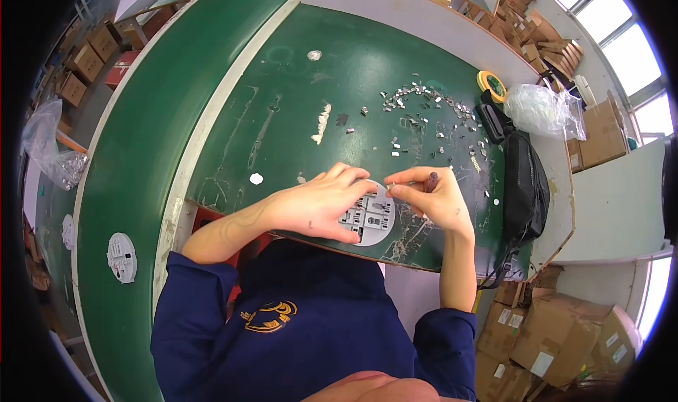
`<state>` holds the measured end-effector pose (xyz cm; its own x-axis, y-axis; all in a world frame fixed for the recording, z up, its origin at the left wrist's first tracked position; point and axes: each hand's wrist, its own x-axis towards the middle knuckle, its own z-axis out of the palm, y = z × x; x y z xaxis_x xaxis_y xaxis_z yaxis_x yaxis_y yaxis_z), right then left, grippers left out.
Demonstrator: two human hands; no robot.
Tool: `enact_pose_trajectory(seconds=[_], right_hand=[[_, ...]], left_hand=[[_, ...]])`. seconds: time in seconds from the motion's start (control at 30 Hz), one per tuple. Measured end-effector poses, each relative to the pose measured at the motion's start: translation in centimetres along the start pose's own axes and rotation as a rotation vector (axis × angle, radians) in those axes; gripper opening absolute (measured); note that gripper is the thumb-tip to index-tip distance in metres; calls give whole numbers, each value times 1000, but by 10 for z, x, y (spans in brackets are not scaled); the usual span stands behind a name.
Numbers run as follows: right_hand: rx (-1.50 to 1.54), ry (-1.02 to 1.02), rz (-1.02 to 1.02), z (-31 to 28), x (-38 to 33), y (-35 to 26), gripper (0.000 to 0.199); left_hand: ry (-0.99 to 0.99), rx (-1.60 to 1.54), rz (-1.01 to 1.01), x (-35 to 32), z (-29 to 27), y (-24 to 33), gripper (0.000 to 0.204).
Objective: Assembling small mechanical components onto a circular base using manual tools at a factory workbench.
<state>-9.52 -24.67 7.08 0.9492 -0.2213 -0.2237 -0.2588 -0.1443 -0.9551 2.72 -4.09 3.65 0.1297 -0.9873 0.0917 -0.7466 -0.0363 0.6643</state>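
A black bag (526,183) is lying at the green table's (296,98) right edge beside a yellow tape roll (492,84) and clear plastic bag (540,109); cardboard boxes (558,338) are sitting below.

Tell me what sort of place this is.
Likely a factory assembly station: a green workbench beside a conveyor belt, small metal clips scattered on it, stacked cardboard boxes, and both hands at a round white plastic part.
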Motion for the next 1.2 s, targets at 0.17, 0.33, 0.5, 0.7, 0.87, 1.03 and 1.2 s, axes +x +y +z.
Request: enact_pose_trajectory(seconds=[0.17,0.33,0.5,0.7,0.87,1.03,1.2], right_hand=[[-108,-33,-65,8,-7,4,11],[-237,-17,-68,18,-14,2,6],[-278,4,-54,22,-14,12,4],[-202,-6,-17,21,-10,19,6],[-186,-21,21,21,-7,17,7],[-181,-31,-13,21,-2,24,7],[-112,-48,54,21,-4,14,7]], left_hand=[[291,-264,-115,-14,14,-6,40],[289,-332,-116,-11,24,-5,17],[349,-324,-102,-11,30,-4,11],[346,-385,-151,-9,28,-5,10],[353,-343,-117,-9,31,-7,9],[318,-315,-82,-9,29,-8,8],[313,-344,-107,-9,29,-7,9]])
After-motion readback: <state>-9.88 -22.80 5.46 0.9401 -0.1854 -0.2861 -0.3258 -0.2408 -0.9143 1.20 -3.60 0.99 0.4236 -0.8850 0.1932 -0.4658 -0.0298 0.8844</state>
